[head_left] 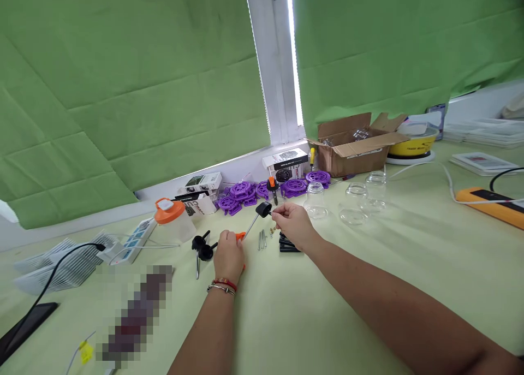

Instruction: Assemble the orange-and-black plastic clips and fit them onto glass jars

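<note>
Lying just left of left hand [229, 255]: black parts [203, 246]. Gripping orange object [241, 236] in curled left hand. Slanting up rightward from there: metal rod [251, 225], ending at black piece [263, 209] between hands. Drawing fingertips together at black piece's right side with right hand [292, 223]; cannot tell what's pinched.

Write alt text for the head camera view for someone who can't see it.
A person's left hand grips an orange-handled tool whose thin metal shaft reaches a small black part beside the right hand. Slim metal pieces lie on the pale green table nearby; behind are purple plastic parts and an open cardboard box, with clear containers to the right.
</note>
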Demonstrator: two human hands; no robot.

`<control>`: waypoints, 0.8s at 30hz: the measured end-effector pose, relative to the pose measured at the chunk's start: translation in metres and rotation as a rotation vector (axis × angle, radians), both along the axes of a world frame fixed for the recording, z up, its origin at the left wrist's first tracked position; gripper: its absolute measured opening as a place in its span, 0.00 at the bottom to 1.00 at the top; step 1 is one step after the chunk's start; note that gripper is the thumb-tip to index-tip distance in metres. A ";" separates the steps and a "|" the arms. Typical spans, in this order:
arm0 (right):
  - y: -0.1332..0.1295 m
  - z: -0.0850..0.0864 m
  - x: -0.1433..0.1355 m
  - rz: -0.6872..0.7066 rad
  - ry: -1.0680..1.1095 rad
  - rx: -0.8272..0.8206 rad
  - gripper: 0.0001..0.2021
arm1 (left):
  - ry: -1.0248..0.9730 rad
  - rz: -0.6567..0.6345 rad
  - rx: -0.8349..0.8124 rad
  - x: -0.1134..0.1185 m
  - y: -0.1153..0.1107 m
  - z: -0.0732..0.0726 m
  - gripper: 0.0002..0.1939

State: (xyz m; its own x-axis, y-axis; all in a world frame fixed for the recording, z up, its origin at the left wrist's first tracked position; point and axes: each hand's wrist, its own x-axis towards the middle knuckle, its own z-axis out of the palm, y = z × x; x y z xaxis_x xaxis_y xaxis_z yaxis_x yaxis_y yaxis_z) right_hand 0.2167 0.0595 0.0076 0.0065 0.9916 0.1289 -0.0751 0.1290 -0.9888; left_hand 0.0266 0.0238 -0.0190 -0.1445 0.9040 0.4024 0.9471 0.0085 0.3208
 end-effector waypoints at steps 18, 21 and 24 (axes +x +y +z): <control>-0.064 0.001 -0.029 0.223 -0.844 1.202 0.13 | -0.704 0.027 0.126 -0.022 -0.047 0.064 0.19; -0.051 0.005 -0.018 0.089 -0.767 1.059 0.13 | -0.295 0.415 0.262 -0.072 -0.035 0.060 0.11; -0.028 0.008 -0.002 -0.064 -0.649 0.796 0.12 | -0.165 0.537 0.133 -0.108 -0.023 0.046 0.09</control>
State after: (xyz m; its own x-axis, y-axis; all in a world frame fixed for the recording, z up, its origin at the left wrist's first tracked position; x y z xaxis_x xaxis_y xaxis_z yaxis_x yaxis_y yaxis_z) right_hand 0.2149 0.0311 0.0154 -0.2493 0.6172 0.7463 0.4729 0.7501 -0.4624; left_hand -0.0813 0.0007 0.0271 -0.6399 0.6297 0.4405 0.7582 0.4242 0.4951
